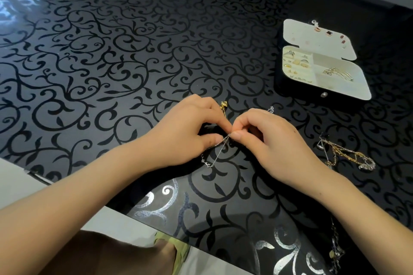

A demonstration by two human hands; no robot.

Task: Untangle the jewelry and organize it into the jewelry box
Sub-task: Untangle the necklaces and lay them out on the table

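the left hand point(192, 127) is pinching a thin silver chain point(218, 153) between thumb and forefinger, and the right hand point(268, 138) is pinching the same chain just beside it, fingertips almost touching. loose strands are hanging down onto the black patterned tablecloth point(111, 62). the knot itself is too small to make out. to my eye the step is going best with tiny grips close to the snag, easing loops wider rather than tugging, and keeping the slack away from the gold piece point(223, 106) behind the fingers. the tangled pile of chains point(344, 154) is waiting nearby on the right; the open jewelry box point(290, 89) is sitting well apart.
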